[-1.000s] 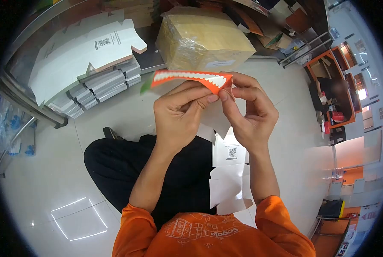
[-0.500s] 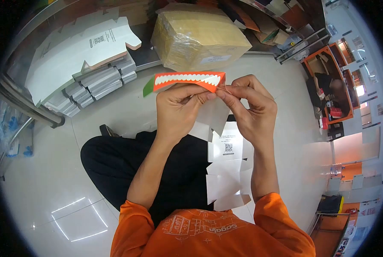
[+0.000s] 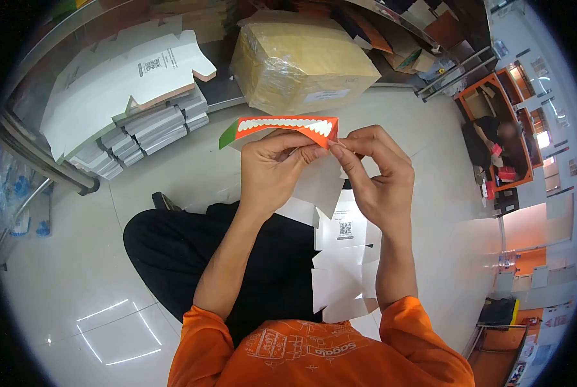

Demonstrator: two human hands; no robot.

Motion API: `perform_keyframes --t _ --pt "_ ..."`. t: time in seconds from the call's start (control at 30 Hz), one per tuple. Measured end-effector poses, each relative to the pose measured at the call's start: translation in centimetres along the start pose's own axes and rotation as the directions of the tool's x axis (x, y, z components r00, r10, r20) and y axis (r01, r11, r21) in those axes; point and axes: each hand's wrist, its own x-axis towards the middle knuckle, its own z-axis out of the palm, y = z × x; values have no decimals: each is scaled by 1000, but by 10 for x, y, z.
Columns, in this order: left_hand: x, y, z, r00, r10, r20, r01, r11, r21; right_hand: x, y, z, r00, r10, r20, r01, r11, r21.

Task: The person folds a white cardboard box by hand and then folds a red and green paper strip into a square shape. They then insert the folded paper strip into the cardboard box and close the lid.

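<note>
Pinching the toothed orange card (image 3: 285,123) at the frame's upper centre, our left hand (image 3: 266,175) steadies it while our right hand (image 3: 386,177) grips its corner, seemingly a folding step; the next move, we judge, needs even pressure.

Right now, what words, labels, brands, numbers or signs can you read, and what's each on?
Probably "Sagala", last letters uncertain: orange shirt.
QR code, tiny print: white card in front of the shirt; too small.
Another QR code, tiny print: top sheet of the stack; too small.
White label: plastic-wrapped box; too blurred.
Toothed card: no lettering visible.
</note>
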Motion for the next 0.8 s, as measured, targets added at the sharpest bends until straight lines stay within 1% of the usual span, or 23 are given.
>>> perform_keyframes --t 0.03,0.1,0.17,0.23,0.27,0.3,0.33,0.4,0.53,0.6,0.63,0.67,0.73,0.77,0.8 --pt "0 -1 -1 1000 3 -1 -3 1000 -1 1 0 0 1000 -7 8 7 1000 -16" --pt "0 -4 -4 998 -35 44 37 998 -52 1 2 0 1000 -15 18 15 1000 -26" --pt "0 -6 -4 998 -24 55 28 998 -60 1 4 0 999 -21 29 22 999 -32" --pt "1 -7 -3 998 -13 65 17 997 -69 1 6 -2 999 4 40 -4 1000 -7" --pt "2 -7 -3 996 -4 89 16 991 -135 0 8 -3 999 2 43 -2 1000 -4" --pt "2 -7 -4 994 6 110 16 980 -199 0 9 -3 999 49 23 -51 996 74" --pt "2 -8 -4 995 6 100 14 980 -197 0 10 -4 995 98 12 -99 983 154" --pt "1 -9 -5 991 -28 127 64 955 -289 -1 9 -4 995 100 22 -102 984 147" --pt "0 -9 -4 992 -68 108 91 969 -230 -4 10 0 996 69 47 -76 985 153" --pt "-1 -11 -2 990 -79 119 103 971 -216 -5 14 1 1000 22 14 -23 994 110" --pt "-3 -12 1 990 -85 110 107 971 -213 -7 15 2 999 35 -9 -33 993 114" --pt "-4 -14 5 991 -58 117 85 967 -239 -7 18 5 999 35 -2 -34 992 120" --pt "-5 -15 10 991 -1 135 41 954 -296 -7 22 10 998 35 -54 -20 966 256" --pt "-7 -13 11 984 -13 180 60 965 -257 -10 21 8 984 180 -2 -167 917 363" --pt "-8 -11 13 984 -12 179 59 964 -258 -10 21 5 984 178 -1 -166 917 362"
